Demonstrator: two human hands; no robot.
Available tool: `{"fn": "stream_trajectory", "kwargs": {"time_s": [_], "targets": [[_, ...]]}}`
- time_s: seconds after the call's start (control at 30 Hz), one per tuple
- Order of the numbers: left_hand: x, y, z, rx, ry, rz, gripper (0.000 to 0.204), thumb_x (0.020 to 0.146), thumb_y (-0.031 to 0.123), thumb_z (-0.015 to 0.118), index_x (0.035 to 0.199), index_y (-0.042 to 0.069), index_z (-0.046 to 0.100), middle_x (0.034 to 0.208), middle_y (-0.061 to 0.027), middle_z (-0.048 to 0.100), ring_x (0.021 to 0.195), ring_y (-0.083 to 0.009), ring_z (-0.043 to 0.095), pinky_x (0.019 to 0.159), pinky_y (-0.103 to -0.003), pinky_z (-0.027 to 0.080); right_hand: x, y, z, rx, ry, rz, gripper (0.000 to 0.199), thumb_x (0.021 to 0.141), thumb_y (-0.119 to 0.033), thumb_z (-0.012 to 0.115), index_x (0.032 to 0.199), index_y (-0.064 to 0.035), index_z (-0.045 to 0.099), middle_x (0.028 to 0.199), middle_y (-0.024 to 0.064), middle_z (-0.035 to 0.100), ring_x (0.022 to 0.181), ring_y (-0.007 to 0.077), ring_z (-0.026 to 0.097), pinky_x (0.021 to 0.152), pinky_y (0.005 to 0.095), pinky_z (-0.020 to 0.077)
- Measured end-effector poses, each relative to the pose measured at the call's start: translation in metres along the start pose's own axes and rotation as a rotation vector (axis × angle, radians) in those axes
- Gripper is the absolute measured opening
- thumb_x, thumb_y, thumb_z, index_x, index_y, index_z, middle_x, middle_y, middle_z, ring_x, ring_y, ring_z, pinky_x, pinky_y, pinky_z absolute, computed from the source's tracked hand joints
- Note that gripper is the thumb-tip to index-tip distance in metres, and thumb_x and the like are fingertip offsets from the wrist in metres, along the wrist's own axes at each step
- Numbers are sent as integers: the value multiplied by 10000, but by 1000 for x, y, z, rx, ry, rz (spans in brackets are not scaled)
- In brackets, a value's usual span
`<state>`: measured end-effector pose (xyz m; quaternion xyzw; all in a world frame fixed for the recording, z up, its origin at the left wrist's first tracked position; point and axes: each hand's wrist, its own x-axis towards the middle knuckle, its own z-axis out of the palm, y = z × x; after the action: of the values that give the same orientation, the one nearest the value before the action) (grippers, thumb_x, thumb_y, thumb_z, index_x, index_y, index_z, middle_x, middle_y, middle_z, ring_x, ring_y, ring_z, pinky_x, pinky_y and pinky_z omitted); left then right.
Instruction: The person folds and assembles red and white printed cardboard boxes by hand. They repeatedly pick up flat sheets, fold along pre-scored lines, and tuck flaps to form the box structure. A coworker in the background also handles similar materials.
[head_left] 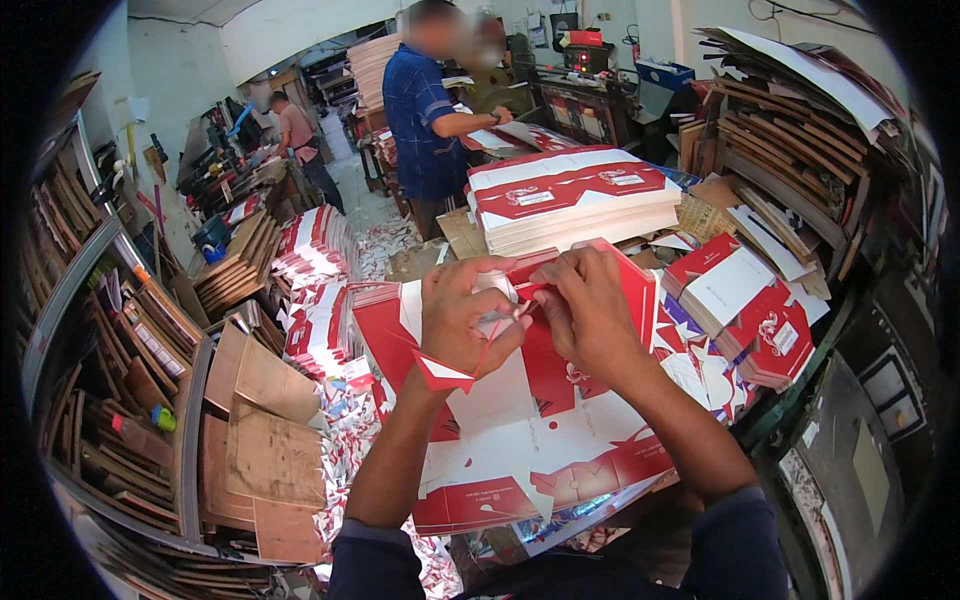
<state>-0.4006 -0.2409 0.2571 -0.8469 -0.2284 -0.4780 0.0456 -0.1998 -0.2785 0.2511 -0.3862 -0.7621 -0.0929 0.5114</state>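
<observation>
Both my hands are raised over a stack of die-cut red and white printed card sheets (pixel 490 430). My left hand (pixel 458 318) is curled, its thumb and fingers closed around a thin red card strip (pixel 521 293). Fingertips of my right hand (pixel 585 312) pinch at the same strip from the other side. A pointed red and white card scrap (pixel 441 373) hangs by my left wrist. Cut openings and loose flaps show in the top sheet below my forearms. What lies inside my left palm is partly hidden by the fingers.
A tall stack of printed card (pixel 570 195) stands ahead, with another stack (pixel 745 305) at the right. Paper offcuts (pixel 350 450) cover the floor at left, beside leaning wooden boards (pixel 275 440) and a metal shelf (pixel 190 440). A person in a blue shirt (pixel 422 110) works beyond.
</observation>
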Motion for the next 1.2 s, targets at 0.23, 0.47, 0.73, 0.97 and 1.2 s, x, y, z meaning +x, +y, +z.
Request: {"fn": "stream_trajectory", "kwargs": {"time_s": [0.23, 0.47, 0.73, 0.97, 1.2], "targets": [[-4, 6, 1, 23, -10, 13, 179, 646, 224, 822, 813, 199, 763, 1267, -34, 659, 1145, -284, 573, 979, -461, 352, -13, 7, 6, -79, 2, -71, 331, 730, 12, 673, 1050, -72, 657, 1263, 196, 553, 1216, 428, 478, 1087, 566, 364], [-9, 5, 2, 72, -16, -47, 238, 697, 97, 750, 914, 193, 736, 1322, -60, 620, 1185, -298, 549, 1024, -464, 347, -23, -22, 9, -171, 67, 24, 354, 767, -99, 746, 1112, -73, 668, 1161, 149, 620, 1090, 335, 555, 1080, 553, 364], [-2, 9, -2, 95, -3, -151, 711, 738, 53, 739, 1393, 71, 465, 1383, -156, 550, 1260, -356, 528, 995, -474, 358, -17, -26, 23, 306, 30, 427, 230, 930, -154, 713, 1063, -4, 601, 719, 141, 669, 544, 301, 636, 593, 427, 507], [-2, 15, -4, 157, -79, -170, 701, 782, 55, 717, 1434, 83, 463, 1299, -152, 586, 1157, -338, 546, 984, -456, 354, -16, -19, 36, 261, -4, 394, 194, 982, -129, 647, 1082, -6, 534, 733, 158, 673, 565, 280, 656, 549, 373, 510], [0, 18, 2, 193, -64, -163, 652, 814, 86, 707, 1428, 93, 488, 1235, -149, 609, 1095, -335, 552, 940, -453, 364, -48, -2, 55, 559, 240, 408, 146, 1052, -129, 548, 1124, -14, 491, 961, 99, 640, 808, 137, 646, 717, 293, 549]]}}
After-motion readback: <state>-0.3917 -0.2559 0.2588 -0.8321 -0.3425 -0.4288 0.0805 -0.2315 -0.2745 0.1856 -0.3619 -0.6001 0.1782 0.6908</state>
